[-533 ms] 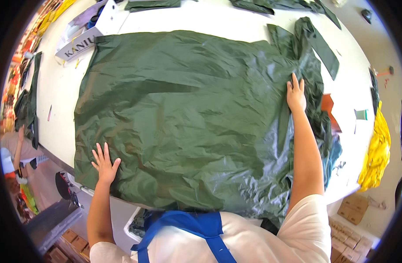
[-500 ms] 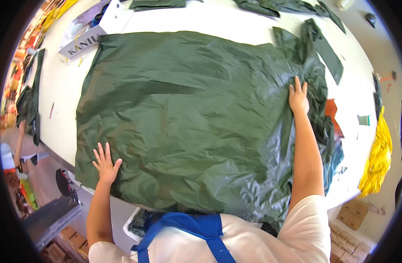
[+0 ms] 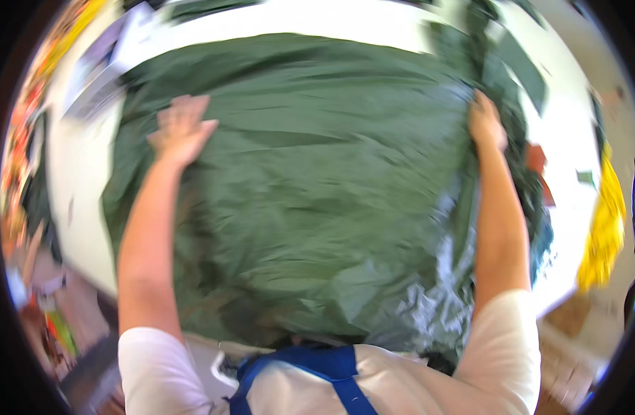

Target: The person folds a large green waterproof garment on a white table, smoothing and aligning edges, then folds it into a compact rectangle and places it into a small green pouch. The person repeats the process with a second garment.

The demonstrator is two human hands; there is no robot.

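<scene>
Blur softens left hand, spread over green sheet; whether right hand pinches it, I cannot tell.

A broad white tabletop fills the middle of the room, its outline bowed by the fisheye lens. Strong, even light bleaches it almost to glare along the far edge. Past its right edge lies a pale beige floor, with a brown cardboard carton near the right front corner and stacked cartons just nearer, all blurred. Off the left front corner, pinkish-grey flooring shows beside a dark, flat-topped piece of furniture, too smeared to identify. Beyond the left edge, the background dissolves into orange and red clutter.
</scene>
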